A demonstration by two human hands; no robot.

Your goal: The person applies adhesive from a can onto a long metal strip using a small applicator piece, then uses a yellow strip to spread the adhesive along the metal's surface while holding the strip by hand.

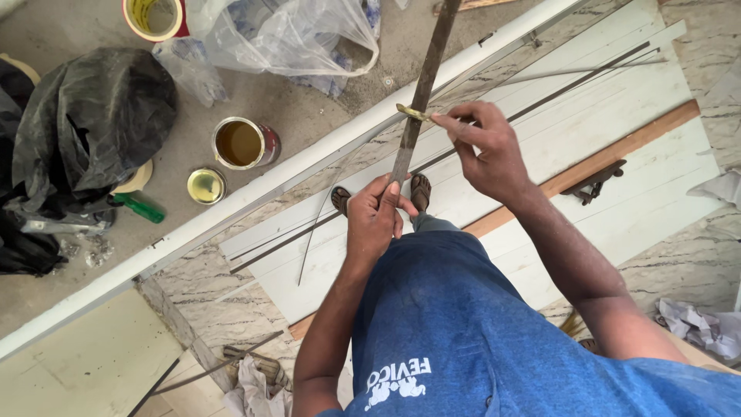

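Note:
My left hand [374, 220] grips the lower end of a long, thin, dark strip [423, 85] that rises upright toward the camera. My right hand [486, 147] pinches a small brush with a yellowish tip [413, 113] and holds its tip against the strip's side. Below the hands stand my sandalled feet [421, 189] on a white board [617, 193] laid on the floor.
An open tin of brown liquid [243, 143] and its lid [206, 185] sit on the floor at left, near a green-handled tool [139, 207], a black bag [89, 123] and clear plastic bags [285, 35]. A white door frame [309, 166] crosses diagonally. Thin strips [556, 93] and a dark metal handle [594, 181] lie on the board.

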